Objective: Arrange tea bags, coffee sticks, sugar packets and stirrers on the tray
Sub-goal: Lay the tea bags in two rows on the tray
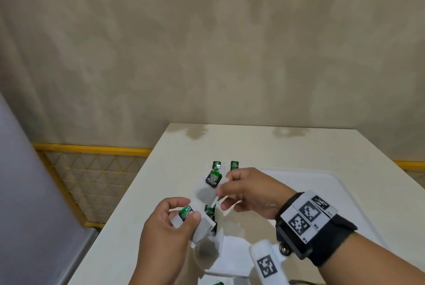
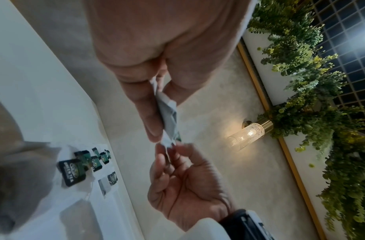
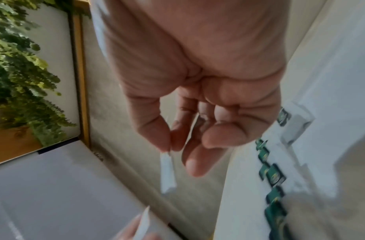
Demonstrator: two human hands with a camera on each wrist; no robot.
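My left hand [image 1: 184, 213] grips a small stack of white tea bags [image 1: 202, 229] with a green tag [image 1: 186, 212] on top, held above the table. My right hand [image 1: 222, 189] pinches one white tea bag [image 1: 215, 202] between thumb and forefinger, just right of the stack. In the right wrist view that tea bag [image 3: 167, 172] hangs from the pinch. In the left wrist view the stack [image 2: 167, 116] meets the right hand's fingertips [image 2: 173, 151]. Several green-tagged tea bags [image 1: 213, 177] lie in a row near the left edge of the white tray [image 1: 345, 183].
The cream table [image 1: 184, 146] ends at a left edge close to my left hand. Beyond that edge runs a yellow-framed mesh railing [image 1: 92, 169]. A white marker-tagged device [image 1: 266, 264] sits near my right wrist. A lit wall lamp [image 2: 247, 133] and hanging plants [image 2: 300, 65] show on the wall.
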